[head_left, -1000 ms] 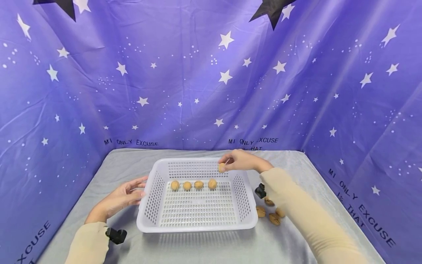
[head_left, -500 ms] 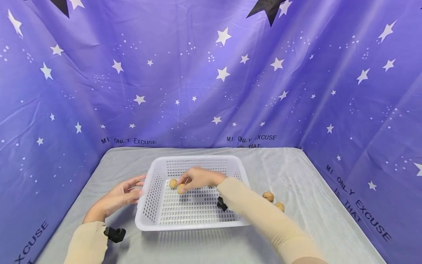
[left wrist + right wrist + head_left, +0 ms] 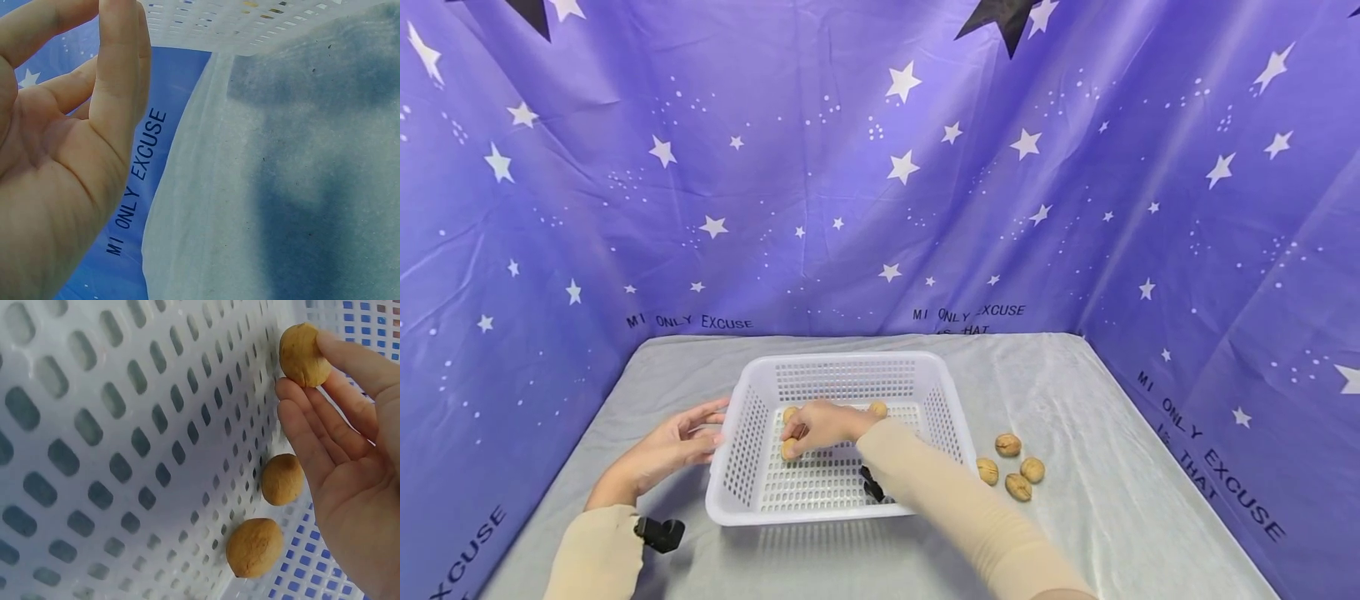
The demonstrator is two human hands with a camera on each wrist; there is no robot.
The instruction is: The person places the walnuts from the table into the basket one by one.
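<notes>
From my remote place I see the left grip (image 3: 662, 450) with fingers (image 3: 115, 75) relaxed, while the right grip (image 3: 823, 425) pinches, its forearm (image 3: 955, 508) slanting inward.

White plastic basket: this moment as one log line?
right hand: pinches tan round walnut inside white plastic basket; left hand: at basket's rim; four walnuts: on grey cloth

The basket (image 3: 812, 515) is showing white, gridded with holes; the walnuts (image 3: 1008, 445) are looking tan-brown — the backdrop (image 3: 820, 183) is displaying white stars, dots and black lettering on violet-blue — the sleeves (image 3: 955, 508) are showing cream, the tablecloth (image 3: 1112, 483) grey.
</notes>
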